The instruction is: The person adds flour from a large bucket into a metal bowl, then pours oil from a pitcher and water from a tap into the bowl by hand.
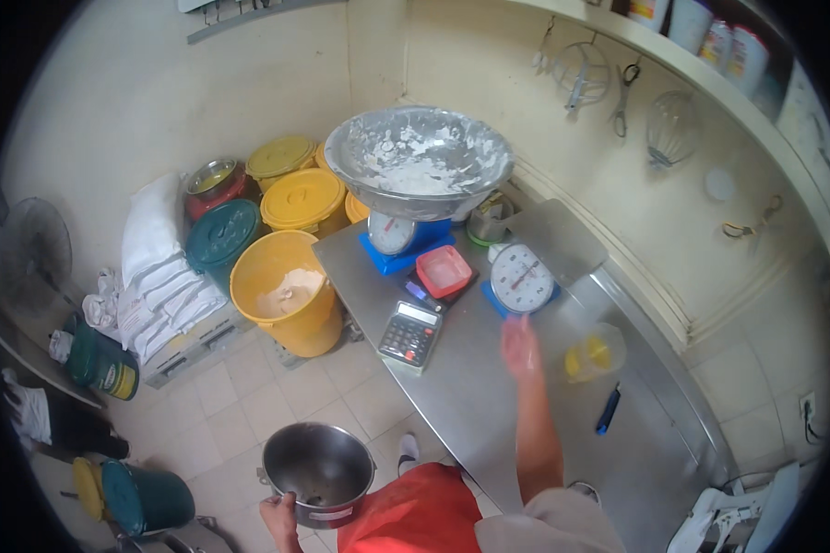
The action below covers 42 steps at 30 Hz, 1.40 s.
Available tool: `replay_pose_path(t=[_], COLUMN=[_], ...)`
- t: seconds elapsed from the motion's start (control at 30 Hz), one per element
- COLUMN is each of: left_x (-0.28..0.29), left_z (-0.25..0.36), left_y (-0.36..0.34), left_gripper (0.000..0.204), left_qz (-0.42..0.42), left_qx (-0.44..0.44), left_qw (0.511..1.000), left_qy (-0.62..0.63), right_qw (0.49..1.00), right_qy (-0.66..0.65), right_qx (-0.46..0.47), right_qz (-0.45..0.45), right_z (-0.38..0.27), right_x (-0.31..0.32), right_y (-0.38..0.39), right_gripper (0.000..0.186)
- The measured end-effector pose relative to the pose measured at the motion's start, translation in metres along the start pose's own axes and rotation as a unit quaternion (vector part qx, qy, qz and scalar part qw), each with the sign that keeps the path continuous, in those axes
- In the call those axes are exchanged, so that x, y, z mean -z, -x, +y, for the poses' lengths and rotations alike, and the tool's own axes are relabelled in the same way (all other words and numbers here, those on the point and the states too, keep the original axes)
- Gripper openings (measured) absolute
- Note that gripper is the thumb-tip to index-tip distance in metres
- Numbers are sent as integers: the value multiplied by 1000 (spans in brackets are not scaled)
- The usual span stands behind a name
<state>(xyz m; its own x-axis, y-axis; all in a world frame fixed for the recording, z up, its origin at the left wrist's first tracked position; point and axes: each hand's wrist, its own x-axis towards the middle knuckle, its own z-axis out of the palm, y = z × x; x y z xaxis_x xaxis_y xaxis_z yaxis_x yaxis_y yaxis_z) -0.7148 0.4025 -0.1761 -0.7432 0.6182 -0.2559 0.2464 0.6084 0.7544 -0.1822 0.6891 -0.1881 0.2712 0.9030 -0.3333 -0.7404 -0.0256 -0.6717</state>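
My left hand point(280, 518) is closed on the side of a deep steel mixing bowl point(315, 465), held low beside the red cloth at my front. Dark inside, the bowl has a little residue at its bottom. My right hand point(520, 347), smeared by motion, reaches over the steel table just short of a dial scale point(523, 278) with a blue base; its fingers cannot be made out. Left of that hand lie a calculator point(411, 334) and a red square tub point(444, 271) with pale contents. Right of it stands a clear jug point(596, 354) with something yellow inside.
A wide flour-dusted basin point(420, 166) rests on a second blue scale point(393, 236). A dark-handled tool point(609, 409) lies on the steel table point(489, 396). Left of it stand an open yellow bucket point(289, 300), lidded buckets and stacked white sacks point(157, 267). Whisks point(671, 134) hang on the wall.
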Motion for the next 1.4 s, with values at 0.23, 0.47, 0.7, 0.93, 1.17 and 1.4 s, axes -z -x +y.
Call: replay_pose_path(t=[0.23,0.47,0.7,0.93,1.17,1.4], left_x=[-2,-14,-26,-10,-67,-116], left_z=[65,120,140,230,313,418], left_y=[-60,-153,-265,-332,-318,-144], left_gripper=[23,28,16,24,31,18], left_qz=[-66,-129,-250,-490,-634,-737], left_qx=[29,6,-73,-134,-103,-95], left_qw=[996,991,959,832,719,618], left_qy=[43,40,109,222,267,258], right_qw=[972,944,942,943,966,899], right_qy=[-163,-60,-113,-105,-31,-113], right_qx=[121,249,226,209,154,206], right_qz=[123,209,221,236,207,369], right_z=[-84,-57,2,60,110,226], right_x=[-56,-28,-67,-73,-148,-50], right_y=[-181,-158,-37,85,164,291], right_gripper=[41,30,24,28,55,51])
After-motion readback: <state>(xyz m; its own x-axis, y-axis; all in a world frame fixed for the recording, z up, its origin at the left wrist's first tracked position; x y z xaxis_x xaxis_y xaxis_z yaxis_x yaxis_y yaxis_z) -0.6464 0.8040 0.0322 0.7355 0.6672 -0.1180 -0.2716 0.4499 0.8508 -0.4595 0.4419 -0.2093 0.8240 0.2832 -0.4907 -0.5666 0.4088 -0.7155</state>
